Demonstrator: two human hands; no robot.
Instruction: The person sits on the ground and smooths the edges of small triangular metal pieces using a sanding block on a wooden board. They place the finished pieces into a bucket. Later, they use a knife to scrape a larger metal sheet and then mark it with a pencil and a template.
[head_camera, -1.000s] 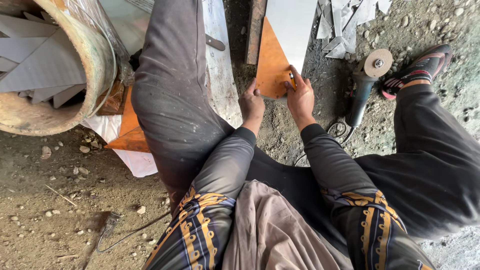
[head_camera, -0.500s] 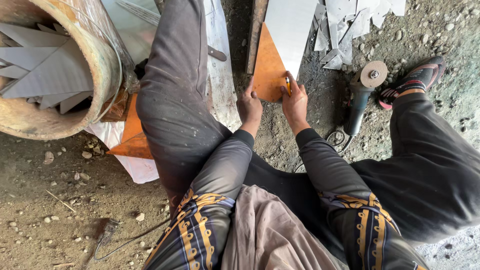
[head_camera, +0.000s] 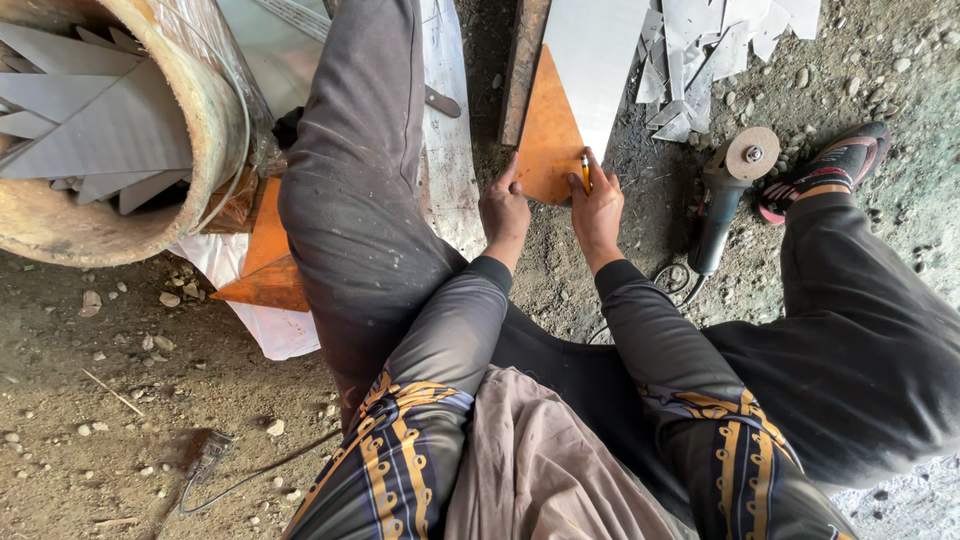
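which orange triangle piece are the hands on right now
The orange triangle lying on the grey sheet, under both hands; the other orange piece lies untouched beside the left leg.

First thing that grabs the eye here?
Top centre, the two hands: the left hand pins an orange triangular template flat on a grey sheet, while the right hand runs a yellow pencil along its edge. Just right of them an angle grinder lies on the gravel, disc up. Far left, a rusty drum holds cut grey triangular pieces.
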